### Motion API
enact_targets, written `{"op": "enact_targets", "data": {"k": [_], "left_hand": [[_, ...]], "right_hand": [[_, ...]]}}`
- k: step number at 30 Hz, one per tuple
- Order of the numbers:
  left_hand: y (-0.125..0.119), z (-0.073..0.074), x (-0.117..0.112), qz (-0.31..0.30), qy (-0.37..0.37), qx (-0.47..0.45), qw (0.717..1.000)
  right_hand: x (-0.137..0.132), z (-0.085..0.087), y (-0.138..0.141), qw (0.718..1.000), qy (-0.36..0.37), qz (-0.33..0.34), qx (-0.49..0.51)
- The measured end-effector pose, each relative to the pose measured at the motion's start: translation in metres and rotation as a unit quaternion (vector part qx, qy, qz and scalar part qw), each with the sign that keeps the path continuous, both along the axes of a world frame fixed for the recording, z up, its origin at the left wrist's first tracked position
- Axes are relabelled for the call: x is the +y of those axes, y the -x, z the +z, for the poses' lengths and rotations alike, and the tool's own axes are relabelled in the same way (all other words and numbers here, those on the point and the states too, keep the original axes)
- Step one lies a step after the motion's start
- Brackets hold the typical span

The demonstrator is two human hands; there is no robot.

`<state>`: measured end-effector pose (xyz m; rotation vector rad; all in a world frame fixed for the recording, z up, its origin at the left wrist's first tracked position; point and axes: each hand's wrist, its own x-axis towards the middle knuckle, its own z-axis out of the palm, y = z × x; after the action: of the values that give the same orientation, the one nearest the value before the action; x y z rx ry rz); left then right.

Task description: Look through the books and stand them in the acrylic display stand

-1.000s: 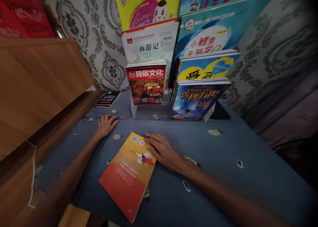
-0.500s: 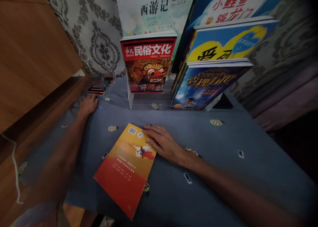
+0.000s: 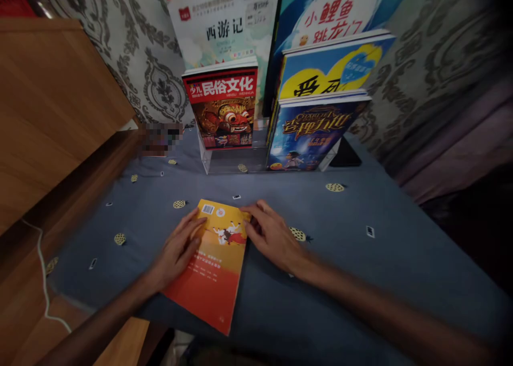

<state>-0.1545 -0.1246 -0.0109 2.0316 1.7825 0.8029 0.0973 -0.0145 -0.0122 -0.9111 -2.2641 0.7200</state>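
A thin yellow-to-red book [image 3: 214,272] lies at a tilt on the cloth, its barcode side up and a white horse with a red-caped rider printed on it. Over its left edge rests my left hand [image 3: 180,248], open, with outstretched fingers on the cover. My right hand [image 3: 272,235] is closed at the book's upper right corner, thumb by the right edge and fingertips curled at the corner. What its fingers do beneath the corner is partly hidden.
Behind the book, a clear stand [image 3: 234,160] holds several upright books, including a red one with a mask [image 3: 224,109] and a blue one [image 3: 310,136]. A dark flat object [image 3: 347,155] lies beside it. A wooden panel [image 3: 60,104] and a white cable [image 3: 44,280] are at left.
My left hand has come from the far left of the table onto the book's left edge. The book has turned slightly, and my right hand's fingers have curled more at its corner.
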Motion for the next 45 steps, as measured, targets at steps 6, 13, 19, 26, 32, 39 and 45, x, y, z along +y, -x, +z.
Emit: {"op": "enact_targets", "data": {"k": [6, 13, 19, 26, 32, 39, 45], "left_hand": [[-0.013, -0.014, 0.052, 0.028, -0.019, -0.076, 0.997], [-0.031, -0.026, 0.093, 0.042, -0.046, -0.053, 0.997], [-0.046, -0.018, 0.102, -0.04, -0.084, 0.097, 0.991], [-0.051, -0.019, 0.103, -0.054, -0.088, 0.17, 0.98], [-0.052, -0.019, 0.103, -0.05, -0.074, 0.181, 0.979], [-0.051, -0.02, 0.103, -0.052, -0.08, 0.168, 0.981], [-0.051, -0.019, 0.102, -0.054, -0.069, 0.168, 0.982]], "right_hand": [[0.038, -0.005, -0.002, 0.998, 0.004, -0.062, 0.005], [0.071, -0.006, -0.011, 0.992, -0.027, -0.121, -0.027], [0.044, 0.003, 0.01, 0.981, -0.155, -0.05, -0.107], [0.044, -0.01, 0.021, 0.986, -0.118, 0.029, -0.112], [0.042, -0.004, 0.011, 0.983, -0.093, -0.038, -0.151], [0.05, -0.014, 0.0, 0.988, -0.08, -0.072, -0.111], [0.062, -0.022, -0.01, 0.996, -0.077, -0.047, -0.006]]}}
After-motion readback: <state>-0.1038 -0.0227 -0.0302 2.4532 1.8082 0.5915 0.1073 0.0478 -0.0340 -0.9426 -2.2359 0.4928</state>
